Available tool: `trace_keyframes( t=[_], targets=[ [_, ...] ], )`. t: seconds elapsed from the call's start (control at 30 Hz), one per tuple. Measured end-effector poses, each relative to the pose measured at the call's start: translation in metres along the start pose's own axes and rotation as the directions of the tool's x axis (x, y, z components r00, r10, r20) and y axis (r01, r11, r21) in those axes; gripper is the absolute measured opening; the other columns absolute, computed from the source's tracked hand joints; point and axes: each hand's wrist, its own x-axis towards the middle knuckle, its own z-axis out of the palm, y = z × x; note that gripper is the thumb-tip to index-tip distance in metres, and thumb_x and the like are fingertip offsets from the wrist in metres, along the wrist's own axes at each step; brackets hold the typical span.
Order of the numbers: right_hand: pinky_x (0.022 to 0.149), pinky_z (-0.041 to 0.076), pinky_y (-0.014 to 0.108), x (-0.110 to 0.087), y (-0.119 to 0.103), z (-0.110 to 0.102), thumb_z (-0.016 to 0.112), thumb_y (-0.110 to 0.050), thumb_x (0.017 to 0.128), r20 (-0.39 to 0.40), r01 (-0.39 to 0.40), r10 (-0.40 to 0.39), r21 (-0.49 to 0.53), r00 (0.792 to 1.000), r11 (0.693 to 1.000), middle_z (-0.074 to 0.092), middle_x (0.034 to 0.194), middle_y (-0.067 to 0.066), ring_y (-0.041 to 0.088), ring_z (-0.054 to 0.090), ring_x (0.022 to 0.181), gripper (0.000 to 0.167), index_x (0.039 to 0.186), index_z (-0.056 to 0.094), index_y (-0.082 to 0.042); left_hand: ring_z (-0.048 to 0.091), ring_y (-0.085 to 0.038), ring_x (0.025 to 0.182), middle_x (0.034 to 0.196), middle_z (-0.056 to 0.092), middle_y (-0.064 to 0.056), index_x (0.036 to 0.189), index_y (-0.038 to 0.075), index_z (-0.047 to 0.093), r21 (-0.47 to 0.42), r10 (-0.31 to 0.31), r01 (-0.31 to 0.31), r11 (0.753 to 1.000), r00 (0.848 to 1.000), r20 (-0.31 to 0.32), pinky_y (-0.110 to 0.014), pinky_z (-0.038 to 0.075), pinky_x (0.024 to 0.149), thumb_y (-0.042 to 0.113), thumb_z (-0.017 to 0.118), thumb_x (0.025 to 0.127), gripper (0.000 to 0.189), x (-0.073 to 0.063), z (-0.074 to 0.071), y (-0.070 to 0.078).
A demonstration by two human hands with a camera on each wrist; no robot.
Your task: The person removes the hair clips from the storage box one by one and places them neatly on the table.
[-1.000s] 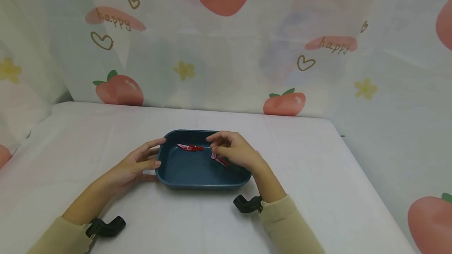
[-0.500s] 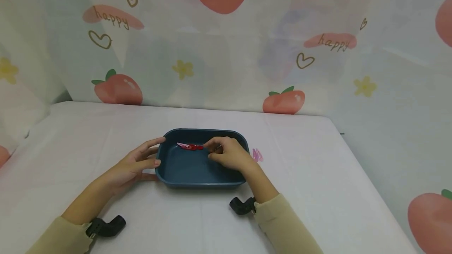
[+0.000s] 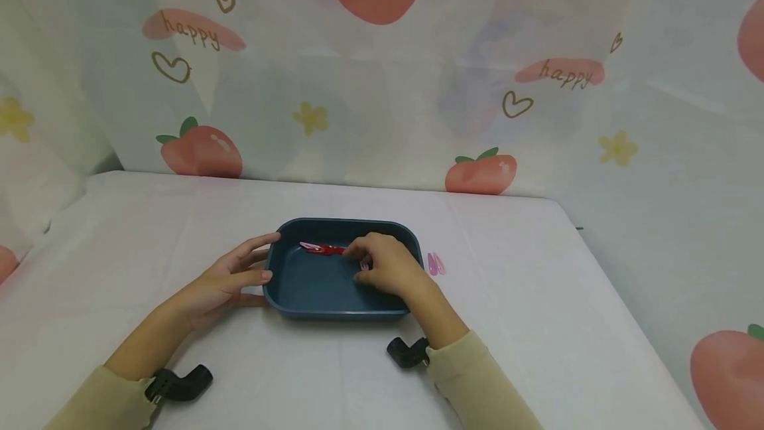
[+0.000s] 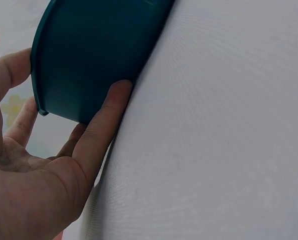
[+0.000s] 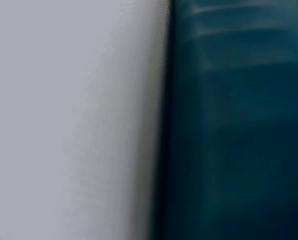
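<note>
A dark blue rectangular tray (image 3: 322, 316) stands on the white cloth. Against its left end rests my left hand (image 3: 223, 284), thumb and fingers spread, fingertips touching the rim and side wall; the left wrist view shows this hand (image 4: 44, 175) close up. Inside the tray is my right hand (image 3: 388, 267), its thumb and fingertips apart. A pinkish hair clip (image 3: 365, 264) shows in the gap between them, partly hidden by the hand. Red and pink hair clips (image 3: 325, 249) lie left of those fingertips. In the right wrist view only the tray wall (image 5: 239, 125) and cloth appear.
Two pink hair clips (image 3: 436, 264) lie side by side on the white tablecloth (image 3: 525, 324), just right of the tray. Behind the table hangs a printed backdrop (image 3: 382, 98). Black devices are strapped to both wrists.
My right hand has moved down and slightly left into the tray, over the clips there, uncovering the two pink clips on the cloth. The left hand has stayed at the tray's end.
</note>
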Motion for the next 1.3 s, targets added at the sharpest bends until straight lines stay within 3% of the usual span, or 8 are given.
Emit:
trace_keyframes(
  t=[0.17, 0.53, 0.7, 0.83, 0.93, 1.07, 1.3],
  targets=[
    [0.092, 0.053, 0.038, 0.0, -0.002, 0.0, 0.083, -0.012, 0.081, 0.0, 0.0, 0.0, -0.03, 1.0, 1.0, 0.068, 0.105, 0.003, 0.017, 0.061, 0.099, 0.034, 0.115, 0.073, -0.014, 0.027, -0.048, 0.144, 0.163, 0.016, -0.019, 0.157, 0.025, 0.027, 0.012, 0.001, -0.001, 1.0, 1.0, 0.0, -0.058, 0.051, 0.096, 0.015, 0.058, 0.101, 0.064, 0.0, 0.0, 0.001],
    [0.071, 0.052, 0.026, 0.0, -0.003, -0.001, 0.07, -0.001, 0.086, -0.041, 0.018, -0.02, -0.041, 0.999, 0.999, 0.066, 0.098, -0.001, 0.011, 0.058, 0.079, 0.03, 0.111, 0.074, -0.016, 0.026, -0.047, 0.146, 0.163, 0.017, -0.018, 0.157, 0.025, 0.028, -0.002, -0.001, 0.001, 1.0, 1.0, -0.005, -0.058, 0.052, 0.095, 0.013, 0.058, 0.101, 0.065, 0.0, 0.0, 0.0],
    [0.066, 0.052, 0.025, 0.001, -0.001, -0.002, 0.067, -0.001, 0.087, -0.052, -0.005, 0.007, 0.037, 0.999, 0.999, 0.067, 0.106, 0.0, 0.011, 0.059, 0.076, 0.033, 0.114, 0.074, -0.018, 0.025, -0.048, 0.146, 0.163, 0.016, -0.019, 0.157, 0.025, 0.028, 0.008, -0.003, 0.003, 1.0, 1.0, -0.007, -0.058, 0.052, 0.095, 0.013, 0.057, 0.101, 0.064, 0.0, 0.0, 0.0],
    [0.062, 0.05, 0.025, 0.001, 0.003, -0.004, 0.065, -0.002, 0.088, -0.065, 0.016, -0.004, 0.175, 0.998, 0.984, 0.07, 0.105, -0.001, 0.013, 0.058, 0.076, 0.035, 0.118, 0.073, -0.018, 0.024, -0.047, 0.146, 0.163, 0.016, -0.019, 0.157, 0.025, 0.027, 0.012, -0.001, 0.001, 1.0, 1.0, -0.004, -0.057, 0.052, 0.095, 0.013, 0.057, 0.101, 0.064, 0.0, 0.0, 0.0],
    [0.057, 0.047, 0.025, 0.002, 0.006, -0.008, 0.063, -0.003, 0.092, -0.045, 0.032, -0.017, 0.347, 0.999, 0.937, 0.068, 0.097, 0.001, 0.016, 0.057, 0.073, 0.032, 0.12, 0.072, -0.016, 0.025, -0.048, 0.146, 0.163, 0.017, -0.018, 0.157, 0.024, 0.028, 0.009, -0.004, 0.004, 1.0, 1.0, -0.007, -0.057, 0.052, 0.095, 0.013, 0.057, 0.101, 0.064, 0.0, 0.001, 0.001],
    [0.058, 0.048, 0.027, 0.002, 0.007, -0.015, 0.061, -0.004, 0.094, 0.012, 0.022, -0.035, 0.556, 0.999, 0.831, 0.064, 0.095, 0.008, 0.022, 0.057, 0.074, 0.033, 0.126, 0.067, -0.01, 0.025, -0.048, 0.146, 0.163, 0.017, -0.018, 0.157, 0.024, 0.027, 0.011, -0.005, 0.005, 1.0, 1.0, -0.009, -0.057, 0.052, 0.095, 0.013, 0.057, 0.101, 0.065, 0.001, 0.0, 0.0],
    [0.083, 0.058, 0.036, -0.003, 0.004, -0.028, 0.062, -0.002, 0.093, 0.058, -0.006, -0.052, 0.72, 0.997, 0.694, 0.06, 0.101, 0.016, 0.036, 0.066, 0.094, 0.044, 0.136, 0.058, -0.004, 0.024, -0.046, 0.146, 0.163, 0.017, -0.017, 0.157, 0.025, 0.027, -0.002, -0.002, 0.002, 1.0, 1.0, -0.004, -0.057, 0.052, 0.095, 0.013, 0.058, 0.101, 0.065, 0.0, -0.001, 0.0]
  ],
)
